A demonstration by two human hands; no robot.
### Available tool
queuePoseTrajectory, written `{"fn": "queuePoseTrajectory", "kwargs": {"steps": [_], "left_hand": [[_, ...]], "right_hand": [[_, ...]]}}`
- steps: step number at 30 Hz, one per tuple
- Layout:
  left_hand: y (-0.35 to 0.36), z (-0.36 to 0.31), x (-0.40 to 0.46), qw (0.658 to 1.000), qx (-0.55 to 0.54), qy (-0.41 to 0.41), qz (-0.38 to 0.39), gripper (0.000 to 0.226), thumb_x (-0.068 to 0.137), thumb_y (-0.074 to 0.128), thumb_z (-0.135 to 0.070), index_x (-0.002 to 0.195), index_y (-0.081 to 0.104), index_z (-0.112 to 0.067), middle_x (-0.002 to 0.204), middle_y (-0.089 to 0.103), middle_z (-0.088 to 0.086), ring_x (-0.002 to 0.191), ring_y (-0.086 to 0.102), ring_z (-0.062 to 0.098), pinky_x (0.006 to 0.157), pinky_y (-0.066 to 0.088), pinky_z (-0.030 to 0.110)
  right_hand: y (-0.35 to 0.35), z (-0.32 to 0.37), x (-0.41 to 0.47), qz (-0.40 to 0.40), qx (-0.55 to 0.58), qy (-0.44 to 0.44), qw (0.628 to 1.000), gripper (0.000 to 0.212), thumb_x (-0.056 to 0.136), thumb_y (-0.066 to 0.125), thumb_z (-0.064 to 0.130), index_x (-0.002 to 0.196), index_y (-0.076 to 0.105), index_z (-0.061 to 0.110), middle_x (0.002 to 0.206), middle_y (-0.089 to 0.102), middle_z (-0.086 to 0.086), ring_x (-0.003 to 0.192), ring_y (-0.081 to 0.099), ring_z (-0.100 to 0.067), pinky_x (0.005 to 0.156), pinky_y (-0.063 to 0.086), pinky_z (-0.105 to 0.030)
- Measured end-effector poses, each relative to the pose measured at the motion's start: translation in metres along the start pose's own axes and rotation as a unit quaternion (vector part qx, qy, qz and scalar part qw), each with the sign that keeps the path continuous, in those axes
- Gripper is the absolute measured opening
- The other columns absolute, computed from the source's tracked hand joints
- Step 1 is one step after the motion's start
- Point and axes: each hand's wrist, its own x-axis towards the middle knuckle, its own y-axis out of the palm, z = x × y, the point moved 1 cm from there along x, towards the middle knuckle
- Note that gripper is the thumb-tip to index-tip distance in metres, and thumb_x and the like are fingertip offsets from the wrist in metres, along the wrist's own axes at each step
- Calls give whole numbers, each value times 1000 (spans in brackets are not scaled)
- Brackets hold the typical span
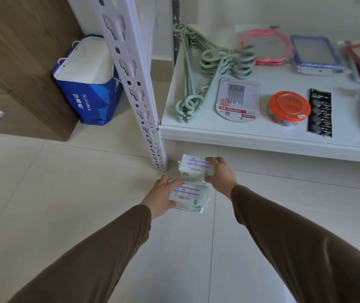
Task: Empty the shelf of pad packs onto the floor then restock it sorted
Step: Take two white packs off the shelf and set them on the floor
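Observation:
Two white pad packs with purple stripes are low over the tiled floor (65, 182), just in front of the white shelf (262, 138). My left hand (163, 196) grips the nearer pad pack (188, 197) from its left side. My right hand (220, 174) grips the farther pad pack (194, 168) from its right end, fingers curled over the top. The two packs touch each other. I cannot tell whether they rest on the floor or hang just above it.
The white shelf upright (135, 84) stands left of the packs. On the shelf lie green hangers (207, 71), an ear-pick card (238, 99), an orange-lidded jar (288, 108), a battery strip (320, 112) and framed mirrors (314, 54). A blue paper bag (87, 84) stands beside a wooden cabinet (21, 62).

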Motion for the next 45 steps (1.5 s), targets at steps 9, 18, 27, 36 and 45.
{"fn": "queuePoseTrajectory", "kwargs": {"steps": [9,18,27,36,45], "left_hand": [[20,13,34,999,-15,18,-26,72,81,75,-17,142,42,-36,134,34,-5,126,34,18,109,35,31],[34,19,45,998,-22,8,-63,72,79,72,-10,141,42,-34,132,34,-4,123,36,19,107,37,31],[35,14,47,995,-46,4,-88,69,73,68,0,130,42,-31,123,42,-3,113,50,16,97,44,26],[28,7,40,997,-29,-9,-74,77,71,72,-5,131,32,-31,125,36,-2,100,54,17,83,48,27],[-6,-16,10,995,68,-19,-65,94,73,76,-22,149,21,-24,147,25,-1,133,30,22,107,38,34]], "right_hand": [[16,2,45,44,-6,-2,999,71,84,65,9,148,40,23,142,36,-3,115,55,-26,98,49,-33],[18,1,54,70,-11,-1,997,71,85,60,7,151,37,22,147,32,-3,121,52,-25,101,46,-30],[18,-2,55,74,-18,4,997,65,91,46,-2,151,37,22,150,30,-6,125,51,-27,107,43,-32],[11,-7,41,83,-40,-14,996,72,92,46,1,156,24,27,164,12,2,147,27,-23,111,33,-30],[-20,0,-16,26,-158,-65,985,67,95,53,24,155,25,30,165,13,3,151,7,-24,119,23,-43]]}}
